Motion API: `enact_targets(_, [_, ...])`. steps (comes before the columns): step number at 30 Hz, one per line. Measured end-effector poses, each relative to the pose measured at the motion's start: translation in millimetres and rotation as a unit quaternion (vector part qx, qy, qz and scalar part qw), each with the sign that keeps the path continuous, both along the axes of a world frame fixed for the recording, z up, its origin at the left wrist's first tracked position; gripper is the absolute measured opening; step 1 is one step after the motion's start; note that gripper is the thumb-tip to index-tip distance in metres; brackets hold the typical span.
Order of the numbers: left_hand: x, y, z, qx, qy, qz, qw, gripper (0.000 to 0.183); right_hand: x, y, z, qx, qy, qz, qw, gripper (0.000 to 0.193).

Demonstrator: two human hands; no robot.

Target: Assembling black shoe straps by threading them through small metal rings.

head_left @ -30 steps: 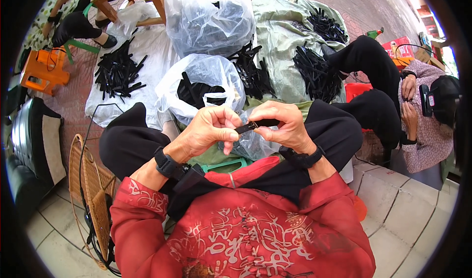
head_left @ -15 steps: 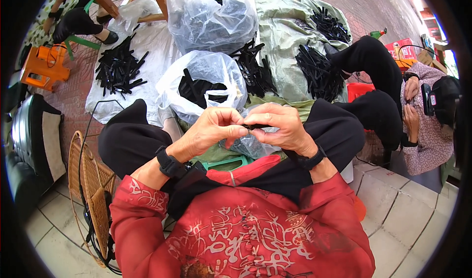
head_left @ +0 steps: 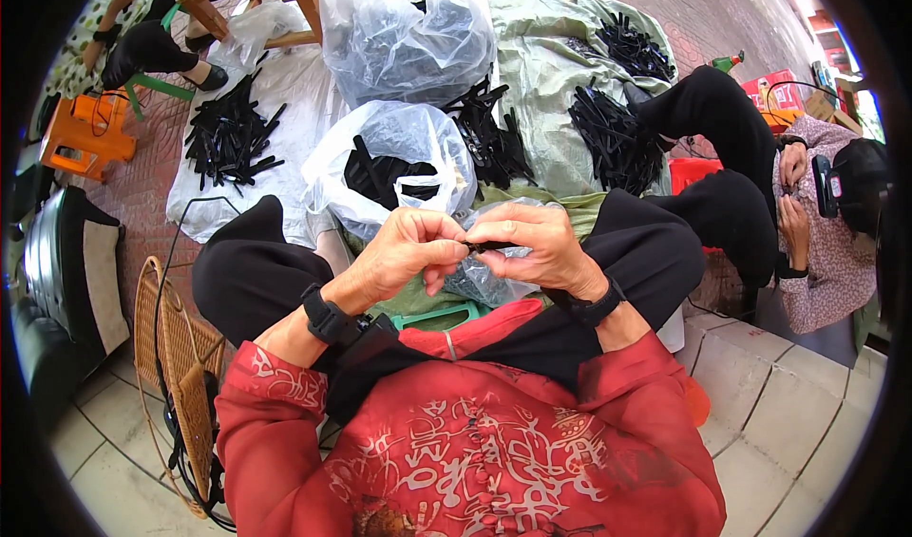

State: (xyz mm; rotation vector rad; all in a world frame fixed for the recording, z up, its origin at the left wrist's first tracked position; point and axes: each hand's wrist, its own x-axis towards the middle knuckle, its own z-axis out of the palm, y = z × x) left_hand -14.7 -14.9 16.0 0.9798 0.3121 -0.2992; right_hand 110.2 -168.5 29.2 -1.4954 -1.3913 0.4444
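Observation:
My right hand (head_left: 540, 244) grips a short black strip (head_left: 496, 245) between thumb and fingers above my lap. Thumb and forefinger of my left hand (head_left: 408, 244) pinch at the strip's left end; whether a small part sits between them is too small to tell. Just beneath the hands lies a clear plastic bag (head_left: 480, 282) of small pieces, partly hidden by my fingers. Beyond them stands an open whitish plastic bag (head_left: 328, 171) with black strips (head_left: 380, 178) inside.
A large clear bag (head_left: 408, 43) stands farther off, near several heaps of black strips (head_left: 233, 138) on white and green sheets. A wicker chair (head_left: 176, 347) is at my left. On the right a co-worker (head_left: 826, 224) sits close, hands together. Orange stool (head_left: 84, 136) far left.
The fingertips have parted slightly and more of the black strip shows between my hands. My left hand keeps its pinch; both hands stay in nearly the same place.

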Motion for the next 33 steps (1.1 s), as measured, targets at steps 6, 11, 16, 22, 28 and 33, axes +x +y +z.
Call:
enact_targets(6, [2.0, -2.0, -2.0, 0.018, 0.020, 0.020, 0.999, 0.008, -0.5, 2.4, -3.2, 0.005, -0.036, -0.003, 0.999, 0.027])
enact_targets(11, [2.0, -1.3, -9.3, 0.046, 0.021, 0.030, 0.998, 0.008, -2.7, 4.6, -6.5, -0.001, -0.052, 0.000, 0.999, 0.025])
enact_targets(16, [3.0, -3.8, -10.9, 0.089, 0.025, 0.045, 0.995, 0.009, -5.2, 5.3, -12.5, -0.002, -0.048, 0.010, 0.999, 0.024])
enact_targets(22, [1.6, -7.3, -17.6, 0.230, 0.015, 0.050, 0.972, 0.007, -6.1, 7.7, -15.8, -0.029, -0.107, 0.029, 0.993, 0.029])
enact_targets(28, [0.8, -9.2, -14.1, 0.284, -0.040, 0.059, 0.956, 0.007, 5.5, 0.9, -13.0, -0.182, 0.376, 0.025, 0.908, 0.023])
enact_targets(33, [2.7, -10.9, -17.8, 0.290, -0.048, 0.068, 0.953, 0.007, 9.1, 1.4, -10.3, -0.255, 0.396, -0.005, 0.882, 0.016])
